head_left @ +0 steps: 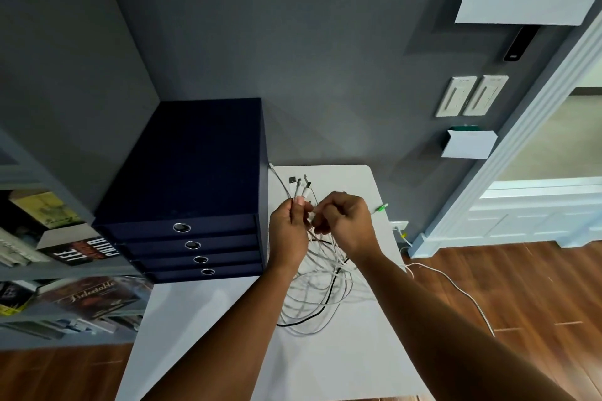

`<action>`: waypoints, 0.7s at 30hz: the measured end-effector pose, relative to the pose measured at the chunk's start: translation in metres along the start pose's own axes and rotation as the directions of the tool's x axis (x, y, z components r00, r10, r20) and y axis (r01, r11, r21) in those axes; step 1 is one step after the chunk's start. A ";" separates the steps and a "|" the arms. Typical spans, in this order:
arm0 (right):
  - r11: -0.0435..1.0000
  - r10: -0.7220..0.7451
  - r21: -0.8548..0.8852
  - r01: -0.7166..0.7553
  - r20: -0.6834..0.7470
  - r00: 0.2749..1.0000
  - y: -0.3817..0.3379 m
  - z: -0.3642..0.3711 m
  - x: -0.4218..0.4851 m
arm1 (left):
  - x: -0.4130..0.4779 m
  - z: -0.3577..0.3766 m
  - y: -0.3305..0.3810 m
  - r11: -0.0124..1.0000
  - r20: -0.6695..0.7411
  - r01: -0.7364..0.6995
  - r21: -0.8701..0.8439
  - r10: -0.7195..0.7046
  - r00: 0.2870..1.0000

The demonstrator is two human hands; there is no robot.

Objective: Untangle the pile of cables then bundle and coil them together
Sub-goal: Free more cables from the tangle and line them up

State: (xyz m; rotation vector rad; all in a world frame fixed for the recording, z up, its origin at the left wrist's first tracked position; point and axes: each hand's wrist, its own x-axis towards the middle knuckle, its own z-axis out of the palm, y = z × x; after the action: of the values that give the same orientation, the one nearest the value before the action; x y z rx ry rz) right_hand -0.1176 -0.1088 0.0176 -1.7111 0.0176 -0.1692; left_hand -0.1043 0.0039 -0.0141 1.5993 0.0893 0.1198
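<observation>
A tangle of white cables with one black cable (317,295) hangs in loose loops down onto the white table (202,319). My left hand (288,231) grips a bunch of the cables just below their plug ends (301,187), which stick up above my fist. My right hand (347,221) is close beside it, pinching a cable between the two hands. The part of the cables inside both fists is hidden.
A dark blue drawer box (192,179) with several drawers stands on the table's left back corner. Bookshelves (49,270) are at far left. A grey wall is behind. A thin white cable (462,293) runs over the wooden floor at right, near a wall socket (399,225).
</observation>
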 end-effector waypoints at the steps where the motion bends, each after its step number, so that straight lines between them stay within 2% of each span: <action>1: 1.000 -0.008 0.030 0.009 -0.016 1.000 -0.002 -0.002 0.001 | -0.001 -0.001 0.001 1.000 0.003 0.008 0.018 -0.008 1.000; 3: 0.998 -0.066 0.024 0.066 -0.007 0.998 -0.004 -0.006 0.007 | -0.003 -0.004 0.002 0.999 0.087 0.001 0.043 -0.005 0.996; 6: 0.971 -0.144 -0.167 0.171 0.164 0.976 -0.008 -0.013 0.023 | -0.008 -0.008 0.006 0.999 0.231 0.032 -0.015 -0.027 0.973; 9: 0.955 -0.059 -0.251 0.161 0.370 0.927 -0.015 -0.018 0.037 | -0.014 -0.010 0.010 0.990 0.286 0.084 -0.111 -0.049 0.957; 11: 0.962 0.021 -0.255 0.101 0.435 0.900 -0.023 -0.022 0.045 | -0.018 -0.012 0.011 0.986 0.293 0.119 -0.114 -0.082 0.953; 15: 0.970 0.134 -0.240 -0.027 0.443 0.886 -0.037 -0.030 0.050 | -0.021 -0.015 0.014 0.983 0.312 0.155 -0.096 -0.118 0.943; 18: 0.961 0.152 -0.274 -0.038 0.407 0.901 -0.035 -0.033 0.053 | -0.020 -0.013 0.014 0.989 0.326 0.133 -0.069 -0.104 0.940; 21: 0.976 0.141 -0.205 -0.071 0.346 0.928 -0.025 -0.032 0.051 | -0.019 -0.012 0.016 0.997 0.334 0.079 -0.003 -0.073 0.940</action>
State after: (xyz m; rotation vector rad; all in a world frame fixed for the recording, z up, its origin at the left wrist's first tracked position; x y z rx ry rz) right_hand -0.0737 -0.1423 0.0523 -1.9045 -0.1488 0.2361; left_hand -0.1254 0.0122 0.0015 1.5766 -0.1137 -0.2118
